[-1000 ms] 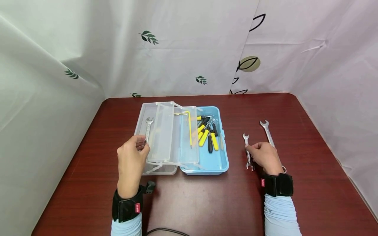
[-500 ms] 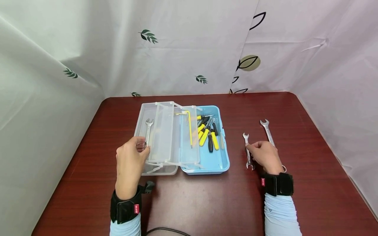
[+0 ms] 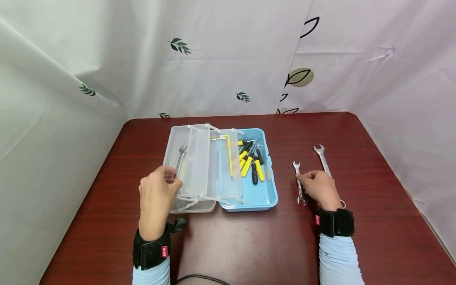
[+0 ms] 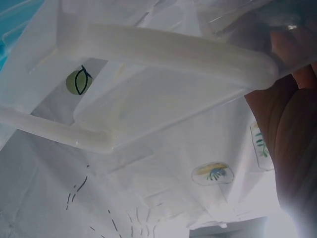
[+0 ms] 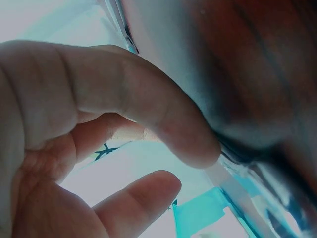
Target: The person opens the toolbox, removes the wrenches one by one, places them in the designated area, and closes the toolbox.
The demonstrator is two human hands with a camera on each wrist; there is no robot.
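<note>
A small wrench [image 3: 179, 162] lies tilted in the clear tray [image 3: 194, 134] left of centre, its lower end pinched by the left hand [image 3: 156, 198]. At centre right, the right hand [image 3: 319, 189] rests on the desk [image 3: 374, 221], fingers curled onto a second small wrench [image 3: 299, 183], beside a longer wrench [image 3: 322, 158].

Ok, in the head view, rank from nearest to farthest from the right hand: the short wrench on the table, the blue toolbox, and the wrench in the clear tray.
1. Short wrench: at the fingertips of the right hand, on its left.
2. Blue toolbox: farther left, mid-table.
3. Wrench in the clear tray: far left, held by the left hand.
</note>
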